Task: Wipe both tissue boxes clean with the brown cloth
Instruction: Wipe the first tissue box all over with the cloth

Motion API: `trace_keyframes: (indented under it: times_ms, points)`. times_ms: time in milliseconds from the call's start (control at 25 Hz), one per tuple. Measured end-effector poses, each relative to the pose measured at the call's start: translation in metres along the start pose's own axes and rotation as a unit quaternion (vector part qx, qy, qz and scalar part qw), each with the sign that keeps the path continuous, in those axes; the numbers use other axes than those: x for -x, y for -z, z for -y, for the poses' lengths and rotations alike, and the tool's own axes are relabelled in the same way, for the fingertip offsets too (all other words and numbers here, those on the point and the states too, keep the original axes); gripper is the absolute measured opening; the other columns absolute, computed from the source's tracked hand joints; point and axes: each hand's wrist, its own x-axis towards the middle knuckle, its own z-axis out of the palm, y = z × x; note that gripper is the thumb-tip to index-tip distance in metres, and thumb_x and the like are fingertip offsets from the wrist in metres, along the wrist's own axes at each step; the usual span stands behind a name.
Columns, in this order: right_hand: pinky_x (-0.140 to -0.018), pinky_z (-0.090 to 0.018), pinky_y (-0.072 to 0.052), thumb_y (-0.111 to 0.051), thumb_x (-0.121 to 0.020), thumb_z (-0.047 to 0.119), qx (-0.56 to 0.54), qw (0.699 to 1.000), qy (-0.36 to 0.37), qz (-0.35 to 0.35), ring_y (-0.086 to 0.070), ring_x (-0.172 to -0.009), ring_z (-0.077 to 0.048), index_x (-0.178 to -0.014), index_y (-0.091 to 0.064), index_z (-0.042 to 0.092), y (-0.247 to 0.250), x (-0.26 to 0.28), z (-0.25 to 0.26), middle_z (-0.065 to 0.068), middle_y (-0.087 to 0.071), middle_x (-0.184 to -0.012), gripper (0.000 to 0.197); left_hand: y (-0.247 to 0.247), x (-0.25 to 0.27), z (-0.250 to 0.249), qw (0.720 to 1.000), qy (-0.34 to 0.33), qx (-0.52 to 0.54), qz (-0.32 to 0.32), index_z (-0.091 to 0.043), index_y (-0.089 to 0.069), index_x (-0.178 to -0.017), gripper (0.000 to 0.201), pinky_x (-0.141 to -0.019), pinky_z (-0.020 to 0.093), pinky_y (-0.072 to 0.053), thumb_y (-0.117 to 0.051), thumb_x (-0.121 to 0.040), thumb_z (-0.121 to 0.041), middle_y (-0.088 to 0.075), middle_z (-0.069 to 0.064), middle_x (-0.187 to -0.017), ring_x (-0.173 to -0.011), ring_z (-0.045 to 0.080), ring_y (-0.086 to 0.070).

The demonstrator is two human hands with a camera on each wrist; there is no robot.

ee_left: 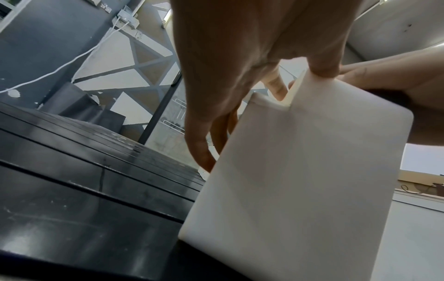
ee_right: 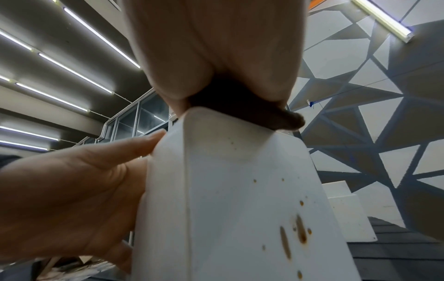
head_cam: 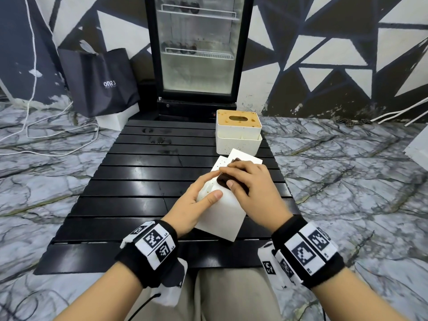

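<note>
A white tissue box lies tilted on the black slatted table, near its front. My left hand grips its left side, thumb on top. My right hand presses the folded brown cloth onto the box's upper face; the cloth sits at the box's top edge. Brown stains dot the box's side. A second white tissue box with a stained tan lid stands upright at the table's far right.
A glass-door fridge stands behind the table. A black shopping bag leans left of it, with white cables on the marble floor. A white block lies at the right edge.
</note>
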Motion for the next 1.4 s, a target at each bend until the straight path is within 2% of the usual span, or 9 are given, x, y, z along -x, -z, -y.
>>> trace_keyframes:
  times_ms: [200,320,400,600,800,1000,1200,1320,1400]
  points:
    - [-0.095,-0.032,-0.036,-0.037,-0.086,0.041,0.0,0.999,0.054,0.0,-0.04,-0.108,-0.016,-0.121,-0.053,0.04,-0.001,0.013,0.001,0.011,-0.054,-0.118,0.039,0.001,0.002,-0.001,1.0,-0.005,0.005,0.013,-0.06,-0.044,-0.12,0.048,-0.116,0.039,-0.026,-0.052,-0.073,-0.061,-0.046,-0.025,-0.136,-0.132,-0.002,-0.036]
    - [-0.097,-0.038,-0.037,-0.041,-0.086,0.039,0.0,0.999,0.026,0.018,-0.039,-0.109,-0.016,-0.12,-0.054,0.04,0.002,0.003,-0.003,0.011,-0.053,-0.119,0.036,0.002,0.0,0.002,1.0,-0.001,0.007,0.01,-0.057,-0.045,-0.124,0.051,-0.115,0.042,-0.026,-0.053,-0.074,-0.062,-0.047,-0.021,-0.138,-0.133,0.003,-0.036]
    - [-0.097,-0.039,-0.037,-0.041,-0.086,0.036,0.007,1.0,0.014,0.006,-0.04,-0.11,-0.018,-0.119,-0.056,0.038,0.0,0.002,0.002,0.01,-0.054,-0.119,0.037,0.003,0.001,0.001,1.0,0.001,0.005,0.013,-0.059,-0.044,-0.123,0.05,-0.116,0.04,-0.025,-0.053,-0.074,-0.062,-0.046,-0.022,-0.138,-0.133,0.001,-0.035]
    - [-0.093,-0.036,-0.04,-0.036,-0.086,0.039,0.006,0.999,0.053,-0.009,-0.042,-0.108,-0.019,-0.122,-0.053,0.038,-0.004,0.018,0.006,0.009,-0.055,-0.117,0.04,0.008,0.003,-0.001,0.999,0.0,0.02,0.038,-0.057,-0.046,-0.122,0.049,-0.114,0.031,-0.029,-0.055,-0.074,-0.058,-0.047,-0.025,-0.136,-0.127,-0.009,-0.039]
    - [-0.097,-0.034,-0.033,-0.042,-0.087,0.037,-0.014,0.999,0.039,0.024,-0.038,-0.11,-0.015,-0.12,-0.054,0.039,0.004,-0.003,-0.008,0.011,-0.053,-0.119,0.035,0.009,0.001,-0.002,0.999,0.019,0.035,0.035,-0.061,-0.049,-0.117,0.046,-0.111,0.043,-0.034,-0.056,-0.072,-0.06,-0.052,-0.014,-0.134,-0.127,0.008,-0.046]
    - [-0.099,-0.026,-0.025,-0.05,-0.091,0.021,-0.006,1.0,-0.003,0.027,-0.037,-0.112,-0.02,-0.122,-0.056,0.03,0.011,-0.035,-0.026,0.005,-0.052,-0.122,0.032,0.01,0.0,-0.001,0.998,0.036,0.036,0.031,-0.061,-0.049,-0.116,0.049,-0.11,0.043,-0.036,-0.057,-0.067,-0.063,-0.049,-0.011,-0.136,-0.125,0.011,-0.047]
    - [-0.096,-0.022,-0.022,-0.048,-0.092,0.02,-0.01,0.999,-0.038,0.034,-0.036,-0.115,-0.021,-0.122,-0.055,0.029,0.013,-0.054,-0.036,0.004,-0.05,-0.123,0.032,0.01,-0.001,0.001,0.998,0.036,0.03,0.033,-0.061,-0.048,-0.117,0.049,-0.11,0.044,-0.036,-0.056,-0.069,-0.063,-0.048,-0.01,-0.137,-0.126,0.013,-0.047]
    - [-0.096,-0.021,-0.02,-0.05,-0.091,0.02,-0.009,0.999,-0.039,0.012,-0.036,-0.115,-0.021,-0.123,-0.055,0.028,0.01,-0.047,-0.033,0.003,-0.051,-0.123,0.033,0.009,0.001,0.002,0.999,0.033,0.021,0.032,-0.062,-0.046,-0.119,0.05,-0.111,0.046,-0.033,-0.055,-0.07,-0.065,-0.046,-0.01,-0.139,-0.129,0.014,-0.043]
    - [-0.096,-0.02,-0.02,-0.051,-0.091,0.02,-0.008,1.0,-0.029,-0.006,-0.034,-0.113,-0.017,-0.122,-0.056,0.028,0.007,-0.035,-0.028,0.004,-0.052,-0.122,0.033,0.008,0.002,0.002,0.999,0.029,0.021,0.03,-0.063,-0.046,-0.117,0.048,-0.112,0.045,-0.032,-0.054,-0.07,-0.064,-0.047,-0.012,-0.139,-0.129,0.012,-0.043]
